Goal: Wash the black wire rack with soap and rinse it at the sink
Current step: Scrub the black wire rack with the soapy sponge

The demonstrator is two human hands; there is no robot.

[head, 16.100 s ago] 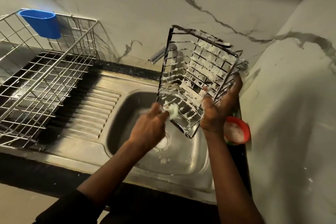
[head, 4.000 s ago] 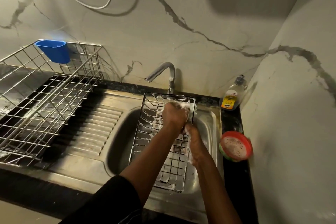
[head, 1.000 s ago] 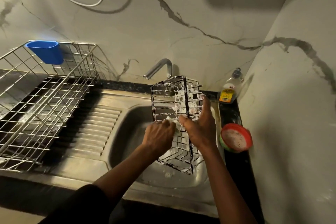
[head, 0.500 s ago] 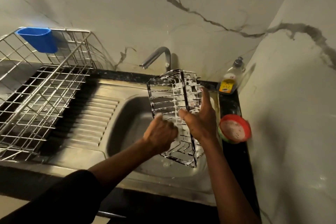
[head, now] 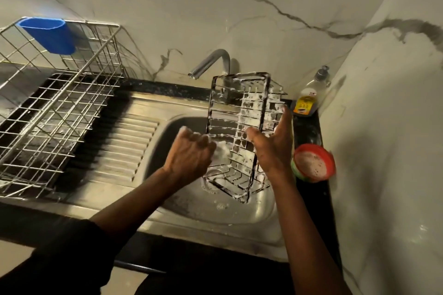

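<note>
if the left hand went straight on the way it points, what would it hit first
The soapy wire rack. The left hand, curled round a foamy sponge, points toward the rack's lower half, which the right hand holds upright over the sink. Depth is unclear, but nothing shows between them.

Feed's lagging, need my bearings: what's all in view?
black wire rack: one, black, sudsy, upright over the basin
white scrub pad: one, white, against the rack
stainless steel sink: one, silver, centre
curved metal tap: one, silver, behind rack
wire dish basket: one, silver, on drainboard, left
blue plastic cup: one, blue, on basket's back rim
clear soap bottle: one, yellow label, back right
red-rimmed bowl: one, red, right of sink
left hand: one, grips the pad
right hand: one, holds the rack's edge
</note>
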